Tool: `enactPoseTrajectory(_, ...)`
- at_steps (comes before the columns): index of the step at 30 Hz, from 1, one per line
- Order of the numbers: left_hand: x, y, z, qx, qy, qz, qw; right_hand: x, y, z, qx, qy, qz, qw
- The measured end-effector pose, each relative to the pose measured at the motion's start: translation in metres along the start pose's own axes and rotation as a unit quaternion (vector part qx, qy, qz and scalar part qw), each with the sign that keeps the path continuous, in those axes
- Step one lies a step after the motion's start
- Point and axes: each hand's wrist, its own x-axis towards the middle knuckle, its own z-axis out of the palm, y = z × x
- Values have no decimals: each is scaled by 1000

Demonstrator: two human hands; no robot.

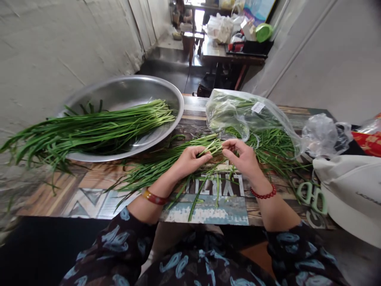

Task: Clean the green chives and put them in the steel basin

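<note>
My left hand [195, 161] is closed around a bunch of garlic chives [160, 163], thumb on top. Their pale stem ends point right and the green leaves trail left over the table. At those ends my right hand [240, 157] pinches with thumb and forefinger at the stem tips. Loose chive leaves and bits lie below both hands. Left of them, a wide steel basin [177, 113] holds a large pile of chives [119, 127], whose leaves hang over its left rim. Behind my right hand, a clear plastic bag [262, 111] with a white label partly covers more chives [274, 145].
On the right of the patterned wooden table [53, 198] are pale green-handled scissors [312, 197], a white cap [351, 186], a crumpled clear bag [320, 135] and a red package [369, 137]. Walls stand on both sides. Farther back, another table [212, 49] carries bags and a green lid; a person sits beyond.
</note>
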Motion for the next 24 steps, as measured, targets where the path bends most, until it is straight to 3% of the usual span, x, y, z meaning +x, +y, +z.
enactPoseTrajectory(8, 1, 0, 3, 46, 1, 32, 998, -3, -10, 6, -53, -14, -58, 997)
enactPoseTrajectory(14, 3, -2, 4, 41, -9, 29, 999, -9, -2, 23, 88, 10, 59, 994)
enactPoseTrajectory(18, 2, -1, 4, 36, -20, 27, 999, -12, 3, 31, 153, 29, 89, 984)
enactPoseTrajectory(24, 2, 3, 5, 35, -22, 28, 999, -13, 2, 35, 166, 48, 106, 979)
